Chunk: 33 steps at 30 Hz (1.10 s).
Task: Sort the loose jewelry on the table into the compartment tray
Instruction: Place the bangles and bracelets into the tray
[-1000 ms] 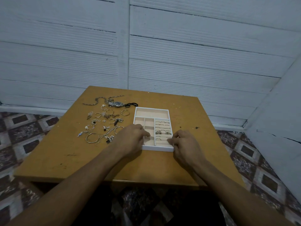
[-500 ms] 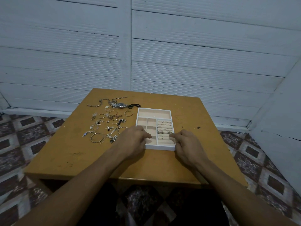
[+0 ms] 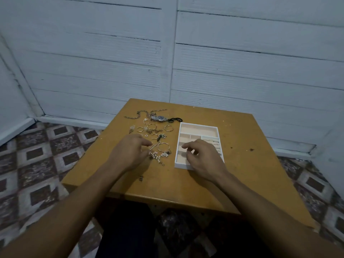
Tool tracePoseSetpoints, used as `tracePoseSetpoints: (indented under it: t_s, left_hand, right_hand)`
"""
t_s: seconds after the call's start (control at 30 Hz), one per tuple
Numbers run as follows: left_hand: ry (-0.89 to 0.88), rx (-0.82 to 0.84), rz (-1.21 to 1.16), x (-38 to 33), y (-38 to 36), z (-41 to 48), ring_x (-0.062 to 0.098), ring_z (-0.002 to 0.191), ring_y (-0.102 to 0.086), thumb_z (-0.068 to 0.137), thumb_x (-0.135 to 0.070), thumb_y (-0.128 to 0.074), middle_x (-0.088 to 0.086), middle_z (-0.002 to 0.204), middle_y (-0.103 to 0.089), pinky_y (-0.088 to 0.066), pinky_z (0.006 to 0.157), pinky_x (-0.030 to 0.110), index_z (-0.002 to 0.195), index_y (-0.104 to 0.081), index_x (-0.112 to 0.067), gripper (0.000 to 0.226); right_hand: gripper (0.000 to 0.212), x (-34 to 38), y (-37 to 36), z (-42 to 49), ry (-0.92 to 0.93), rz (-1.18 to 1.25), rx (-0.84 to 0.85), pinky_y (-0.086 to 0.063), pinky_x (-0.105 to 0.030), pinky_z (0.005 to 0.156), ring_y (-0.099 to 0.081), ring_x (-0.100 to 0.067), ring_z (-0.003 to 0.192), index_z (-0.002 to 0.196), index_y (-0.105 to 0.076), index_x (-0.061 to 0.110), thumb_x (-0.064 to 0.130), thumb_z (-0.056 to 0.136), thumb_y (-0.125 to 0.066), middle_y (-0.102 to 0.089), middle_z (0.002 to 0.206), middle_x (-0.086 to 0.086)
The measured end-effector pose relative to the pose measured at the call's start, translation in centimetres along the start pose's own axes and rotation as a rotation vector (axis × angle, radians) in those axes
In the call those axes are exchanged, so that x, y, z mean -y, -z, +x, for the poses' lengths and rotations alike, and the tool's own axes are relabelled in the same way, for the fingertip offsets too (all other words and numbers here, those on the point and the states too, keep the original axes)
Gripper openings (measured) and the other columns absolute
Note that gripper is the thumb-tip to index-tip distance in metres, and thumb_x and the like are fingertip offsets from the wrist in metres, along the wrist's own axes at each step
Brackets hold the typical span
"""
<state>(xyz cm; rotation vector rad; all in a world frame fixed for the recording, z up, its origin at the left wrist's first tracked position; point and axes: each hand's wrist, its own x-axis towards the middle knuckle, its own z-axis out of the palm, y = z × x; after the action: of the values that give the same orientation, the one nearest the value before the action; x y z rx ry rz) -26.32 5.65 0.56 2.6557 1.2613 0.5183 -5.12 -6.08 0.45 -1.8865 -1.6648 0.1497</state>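
Note:
A white compartment tray (image 3: 198, 124) with pale pink lining sits right of the table's middle; several rings fill its right-hand rolls (image 3: 214, 141). Loose jewelry lies to its left: a watch (image 3: 160, 118), a chain (image 3: 134, 116), small hoops (image 3: 168, 128), a large hoop (image 3: 163, 147) and a pearl piece (image 3: 158, 155). My left hand (image 3: 130, 151) hovers over the near side of this pile with loosely curled fingers, fingertips by the chain near the large hoop. My right hand (image 3: 202, 158) hangs over the tray's near compartments, index finger out, the rest loosely bent. Neither hand visibly holds anything.
The orange-brown wooden table (image 3: 242, 164) stands against a white plank wall (image 3: 111, 62). A black clasp-like piece (image 3: 176, 119) lies beside the watch. Small dark specks dot the table right of the tray. Patterned floor tiles surround the table.
Both hands have left the tray's near edge. My left hand moved left over the loose jewelry, and my right hand moved up over the tray's compartments.

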Motion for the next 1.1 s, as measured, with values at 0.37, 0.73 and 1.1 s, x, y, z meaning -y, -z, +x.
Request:
tracePoseSetpoints:
  t_s: [0.37, 0.73, 1.1]
  left_hand:
    - [0.025, 0.321, 0.320, 4.2, 0.0, 1.8, 0.022, 0.122, -0.040, 0.093, -0.047, -0.052, 0.005, 0.134, -0.048, -0.038, 0.100, 0.037, 0.135, -0.050, -0.034, 0.044]
    - [0.046, 0.393, 0.314, 4.7, -0.1, 3.0, 0.023, 0.125, -0.037, 0.090, -0.048, -0.057, 0.007, 0.137, -0.045, -0.036, 0.103, 0.039, 0.137, -0.048, -0.025, 0.053]
    - [0.098, 0.344, 0.202, 4.9, -0.4, 2.7, 0.022, 0.116, -0.044, 0.088, -0.042, -0.062, 0.005, 0.128, -0.054, -0.038, 0.098, 0.038, 0.127, -0.045, -0.016, 0.050]
  right_hand:
    - [0.028, 1.8, -2.3, 2.9, 0.003, -0.046, 0.052, -0.047, -0.039, 0.089, -0.058, -0.018, 0.097, 0.113, -0.070, 0.023, 0.021, 0.092, -0.052, -0.066, 0.102, 0.001]
    - [0.020, 2.8, -4.8, 7.6, 0.014, -0.440, 0.215, -0.030, -0.040, 0.082, -0.050, -0.023, 0.105, 0.102, -0.072, 0.030, 0.035, 0.092, -0.054, -0.068, 0.105, 0.002]
    - [0.017, 4.3, -6.9, 9.2, -0.041, -0.510, 0.329, -0.033, -0.044, 0.091, -0.052, -0.025, 0.104, 0.094, -0.068, 0.022, 0.025, 0.093, -0.051, -0.067, 0.097, -0.004]
